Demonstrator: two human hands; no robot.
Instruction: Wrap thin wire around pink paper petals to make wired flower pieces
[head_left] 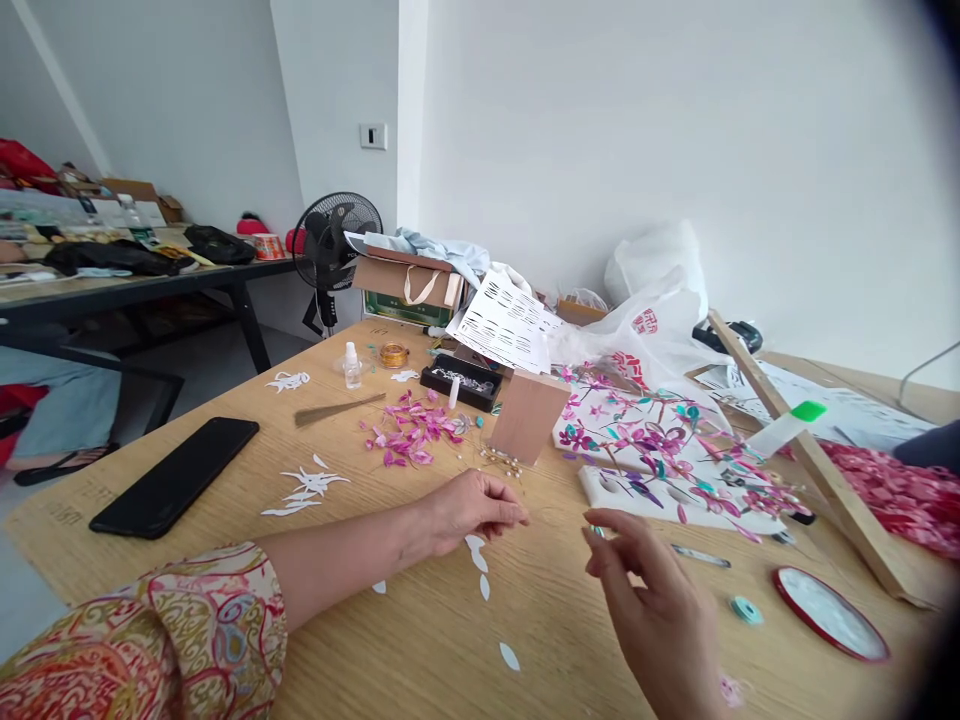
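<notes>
My left hand (pixel 480 512) is over the middle of the table, its fingertips pinched together; anything between them is too small to make out. To its right, my right hand (pixel 654 605) is also closed in a pinch, with a tiny teal spot at the fingertips that I cannot name. A gap separates the two hands. Below my left hand lie white leaf-shaped pieces (pixel 484 587), one partly covered by the hand. Another white leaf shape (pixel 509 656) lies nearer the front edge. Just beyond the left fingers are small pearl-like beads (pixel 501 460) beside a wooden block (pixel 529 418).
Pink petals (pixel 412 428), white slivers (pixel 307 488) and a black phone (pixel 176 475) lie leftward. Purple flower sprigs (pixel 660 440) rest on white foam (pixel 600 485) at right. Nearby are tweezers (pixel 701 556), a teal spool (pixel 746 610), a red-rimmed oval (pixel 831 612) and a slanting wooden bar (pixel 817 470).
</notes>
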